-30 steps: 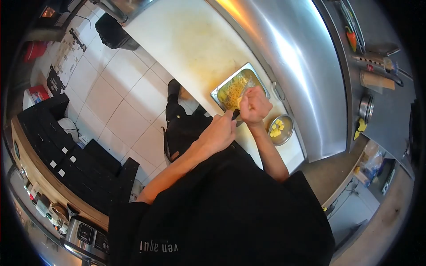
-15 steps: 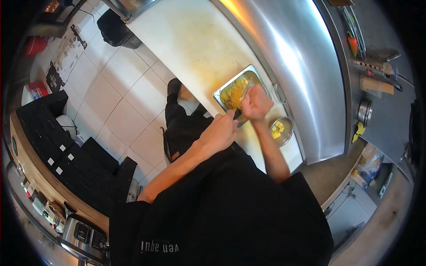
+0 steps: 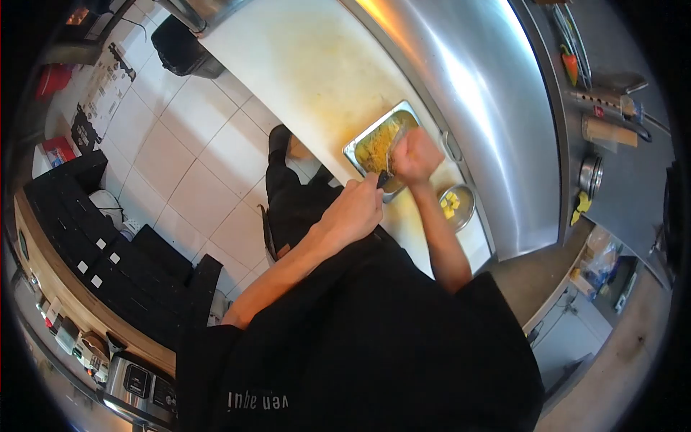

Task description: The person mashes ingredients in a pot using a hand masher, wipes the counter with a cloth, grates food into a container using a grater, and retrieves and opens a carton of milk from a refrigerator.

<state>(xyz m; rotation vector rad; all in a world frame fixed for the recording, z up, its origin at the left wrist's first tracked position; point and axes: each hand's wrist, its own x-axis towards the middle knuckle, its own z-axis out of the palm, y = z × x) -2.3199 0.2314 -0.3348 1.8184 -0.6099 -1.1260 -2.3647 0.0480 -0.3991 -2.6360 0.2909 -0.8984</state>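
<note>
My left hand (image 3: 355, 209) is closed around the black handle of a grater (image 3: 383, 178), whose metal part reaches over a rectangular steel pan (image 3: 350, 153). Yellow shreds (image 3: 376, 150) lie in the pan. My right hand (image 3: 417, 156) is curled in a fist against the grater, above the pan's right side. Whatever its fingers hold is hidden from view. Close to my right forearm, a round metal bowl (image 3: 466, 213) contains several yellow cubes (image 3: 450, 204).
The pan and bowl stand on a stained white worktop (image 3: 302, 79). A curved stainless steel surface (image 3: 475, 108) runs along its far side. A black-lined bin (image 3: 180, 47) stands at the upper left, and black drawers (image 3: 93, 237) line the left.
My right hand has moved slightly up and away from my left hand, along the grater. My left hand keeps its grip on the handle, nearly in place.
</note>
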